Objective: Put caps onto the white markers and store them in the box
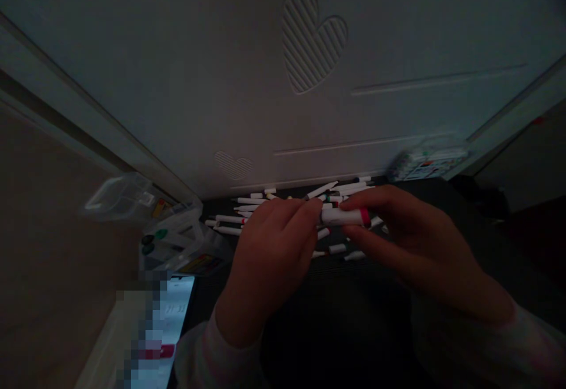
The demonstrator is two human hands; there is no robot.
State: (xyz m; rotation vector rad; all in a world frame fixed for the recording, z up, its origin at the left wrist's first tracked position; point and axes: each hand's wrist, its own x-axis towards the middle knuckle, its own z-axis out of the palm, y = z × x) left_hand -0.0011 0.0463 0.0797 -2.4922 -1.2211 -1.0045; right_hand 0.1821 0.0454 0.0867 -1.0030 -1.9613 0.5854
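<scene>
A white marker point(342, 217) with a red end lies roughly level between my hands, above a loose pile. My left hand point(275, 250) is closed around its left part, which the fingers hide. On the red-ended part, the thumb and fingers of my right hand point(409, 238) pinch from above and below. Underneath and behind both hands lie several white markers point(227, 231) and loose white caps point(337, 249) on a dark surface point(327, 312). The picture is dim, and I cannot tell whether the marker's two parts are joined.
On the left stands an open clear plastic case point(186, 247) with a few dark and green marker ends inside. A lit phone or tablet screen point(177, 306) lies nearer, partly pixelated. A filled clear marker case point(428, 162) leans at the back right against a white panel point(247, 71) with embossed hearts.
</scene>
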